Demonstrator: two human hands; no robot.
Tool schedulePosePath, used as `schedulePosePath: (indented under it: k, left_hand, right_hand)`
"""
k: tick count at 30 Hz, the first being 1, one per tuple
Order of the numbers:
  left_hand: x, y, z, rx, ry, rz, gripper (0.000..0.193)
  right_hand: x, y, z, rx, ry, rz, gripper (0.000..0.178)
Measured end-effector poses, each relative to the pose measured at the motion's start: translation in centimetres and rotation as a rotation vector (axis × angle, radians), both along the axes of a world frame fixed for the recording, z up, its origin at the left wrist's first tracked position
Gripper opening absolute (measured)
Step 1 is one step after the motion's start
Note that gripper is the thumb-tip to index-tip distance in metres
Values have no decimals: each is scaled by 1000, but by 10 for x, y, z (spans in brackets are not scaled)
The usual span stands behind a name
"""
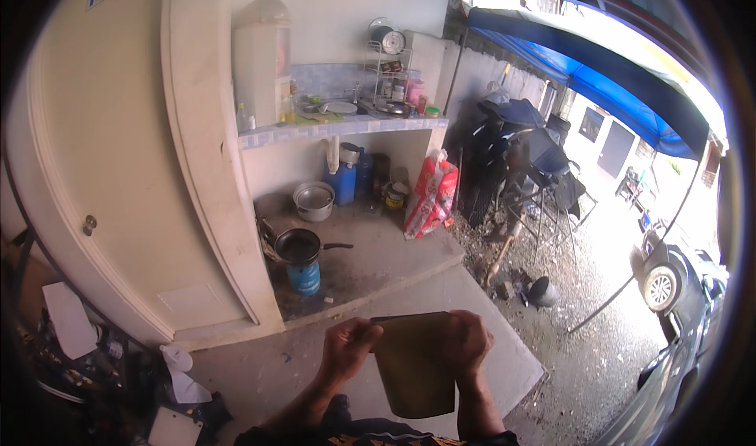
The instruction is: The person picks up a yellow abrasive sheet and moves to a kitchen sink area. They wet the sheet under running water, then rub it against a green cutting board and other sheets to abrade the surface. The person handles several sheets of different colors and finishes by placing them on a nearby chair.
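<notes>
A brown, olive-tinted sheet (416, 365) hangs in front of me, with a dark upper edge and a slightly curved lower edge. I cannot tell its material. My left hand (351, 347) pinches its upper left corner, thumb on top. At the upper right corner my right hand (470, 340) is closed on it, its fingers partly hidden. Beyond my hands, a black frying pan (298, 245) rests on a small blue cylinder (304, 279), its handle pointing right.
On the low concrete ledge are a metal pot (313, 201), a blue jug (343, 183) and a red and white sack (432, 196). A tiled counter (339, 129) runs above. Left is a closed door (118, 170); right, gravel (583, 344) and a parked car (677, 288).
</notes>
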State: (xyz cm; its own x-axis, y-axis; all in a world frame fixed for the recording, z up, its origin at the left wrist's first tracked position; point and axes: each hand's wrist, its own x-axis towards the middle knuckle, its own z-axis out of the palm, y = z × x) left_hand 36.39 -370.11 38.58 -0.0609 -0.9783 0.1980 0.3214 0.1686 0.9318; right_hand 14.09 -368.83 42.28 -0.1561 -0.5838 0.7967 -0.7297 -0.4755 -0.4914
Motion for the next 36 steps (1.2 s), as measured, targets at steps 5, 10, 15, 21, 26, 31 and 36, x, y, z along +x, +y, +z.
schedulePosePath:
  k: [5, 10, 15, 21, 26, 31, 36]
  left_hand:
    - [-47, -160, 12, -222, -202, 48, 5]
    - [-109, -323, -2, -173, -159, -30, 10]
    - [-154, -490, -15, -342, -355, 338, 16]
    - [-157, -656, -10, -34, -118, 178, 29]
    - [-142, -781, 1, 17, -112, 206, 27]
    - [-118, -918, 22, 7, -384, 45, 25]
    - [-137, -1006, 67, 10, -205, -141, 29]
  right_hand:
    - [-49, -122, 9, -37, 68, -87, 5]
    - [-96, -263, -13, -73, -65, -171, 8]
    - [-122, -447, -29, -92, -93, -78, 11]
    - [-132, -662, -17, -46, -252, 61, 10]
    - [-128, -800, -39, 93, -390, 284, 14]
    - [-153, -932, -41, 567, -560, 567, 13]
    - [-163, -1029, 47, 423, -287, 392, 11]
